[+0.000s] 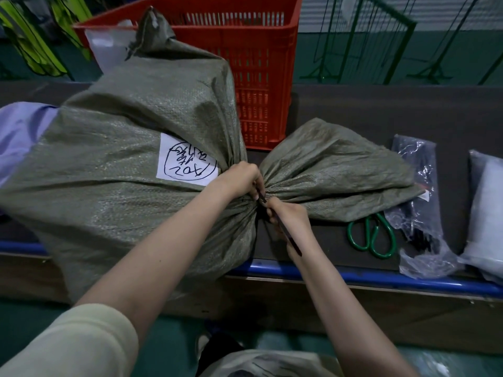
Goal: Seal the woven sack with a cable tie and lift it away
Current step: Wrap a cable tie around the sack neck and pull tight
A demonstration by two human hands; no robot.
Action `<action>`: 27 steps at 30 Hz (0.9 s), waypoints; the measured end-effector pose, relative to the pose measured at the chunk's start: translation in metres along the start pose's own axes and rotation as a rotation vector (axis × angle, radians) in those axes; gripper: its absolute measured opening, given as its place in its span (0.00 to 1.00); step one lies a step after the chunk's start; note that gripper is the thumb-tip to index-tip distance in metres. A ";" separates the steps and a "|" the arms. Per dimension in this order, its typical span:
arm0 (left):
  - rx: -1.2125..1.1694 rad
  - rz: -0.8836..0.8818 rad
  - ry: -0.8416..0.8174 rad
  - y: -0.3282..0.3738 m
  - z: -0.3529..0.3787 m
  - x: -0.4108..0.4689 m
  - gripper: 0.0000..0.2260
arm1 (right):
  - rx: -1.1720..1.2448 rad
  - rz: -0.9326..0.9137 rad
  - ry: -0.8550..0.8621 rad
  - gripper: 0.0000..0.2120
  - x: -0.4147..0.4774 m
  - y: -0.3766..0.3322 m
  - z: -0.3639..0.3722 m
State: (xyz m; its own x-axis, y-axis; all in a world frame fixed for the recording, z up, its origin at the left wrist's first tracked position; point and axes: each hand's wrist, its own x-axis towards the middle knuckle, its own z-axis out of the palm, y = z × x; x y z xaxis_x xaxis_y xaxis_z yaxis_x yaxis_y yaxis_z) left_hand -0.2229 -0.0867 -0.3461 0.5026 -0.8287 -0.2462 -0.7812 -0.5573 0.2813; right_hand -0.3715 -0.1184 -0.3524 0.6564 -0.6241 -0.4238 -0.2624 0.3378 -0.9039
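Note:
A full grey-green woven sack [122, 170] lies on its side on the dark table, a white paper label with handwriting [187, 163] stuck near its neck. The sack's mouth is gathered into a tight neck, and the loose top flares out to the right. My left hand [242, 178] grips the gathered neck from above. My right hand [288, 216] is closed on the tail of a black cable tie [288, 235] that runs around the neck and points back toward my wrist.
A red plastic crate [261, 63] stands behind the sack. Green-handled scissors [373, 235] lie right of my right hand. Further right are a clear bag of black cable ties [419, 202] and a pale packet [487, 213]. The table's blue front edge [381, 276] runs below.

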 end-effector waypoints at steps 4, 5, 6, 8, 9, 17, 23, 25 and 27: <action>0.006 0.008 -0.009 -0.001 0.001 0.001 0.12 | -0.006 0.006 -0.015 0.17 -0.001 0.001 -0.002; 0.010 0.014 -0.008 -0.001 0.001 0.001 0.12 | -0.010 0.005 -0.021 0.17 -0.001 0.001 -0.003; 0.015 0.021 -0.008 -0.001 0.002 0.001 0.12 | -0.018 0.007 -0.027 0.16 -0.001 0.001 -0.004; 0.045 0.056 -0.004 -0.002 0.001 -0.003 0.12 | -0.057 0.000 -0.057 0.17 0.000 0.000 -0.007; 0.111 0.096 0.004 0.000 0.001 -0.005 0.12 | -0.085 -0.007 -0.081 0.17 0.001 -0.001 -0.011; 0.583 0.280 -0.390 0.062 -0.007 -0.032 0.26 | -0.177 -0.029 -0.013 0.16 0.014 0.015 -0.065; 0.305 0.402 -0.591 0.137 0.003 -0.014 0.25 | -0.728 -0.104 0.390 0.15 0.033 0.034 -0.116; 0.317 0.396 -0.544 0.150 0.016 -0.002 0.24 | -0.835 -0.087 0.465 0.18 0.036 0.041 -0.130; 0.366 0.353 -0.517 0.152 0.030 0.010 0.22 | -0.874 -0.072 0.494 0.19 0.039 0.046 -0.141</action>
State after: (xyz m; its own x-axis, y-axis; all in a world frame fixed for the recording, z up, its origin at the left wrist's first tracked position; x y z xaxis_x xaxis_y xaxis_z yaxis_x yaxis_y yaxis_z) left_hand -0.3477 -0.1783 -0.3333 0.0290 -0.7757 -0.6304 -0.9839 -0.1335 0.1190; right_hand -0.4574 -0.2263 -0.4190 0.3763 -0.9119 -0.1641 -0.7909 -0.2239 -0.5696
